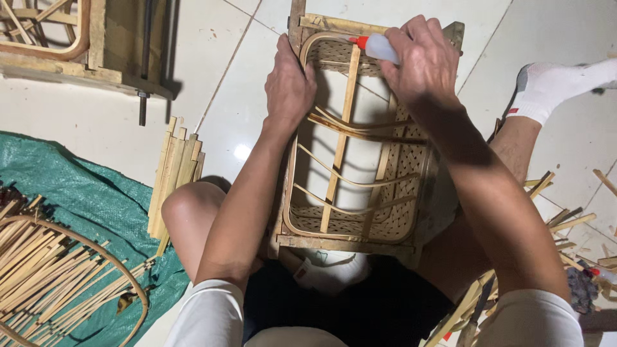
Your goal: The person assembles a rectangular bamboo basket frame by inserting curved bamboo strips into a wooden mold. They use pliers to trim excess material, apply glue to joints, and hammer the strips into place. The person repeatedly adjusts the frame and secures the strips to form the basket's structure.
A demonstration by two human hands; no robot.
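Bamboo basket (360, 173) gripped; hands (290, 83) (right (424, 61) holds bottle (380, 48)).

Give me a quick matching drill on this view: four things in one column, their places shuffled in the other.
1. glue bottle
2. left hand
3. green tarp
4. bundle of flat bamboo slats

a. spread on the floor under loose strips
b. gripping the basket's rim
c. held in the right hand
d. lying on the tiles beside the knee

Pairs: 1-c, 2-b, 3-a, 4-d
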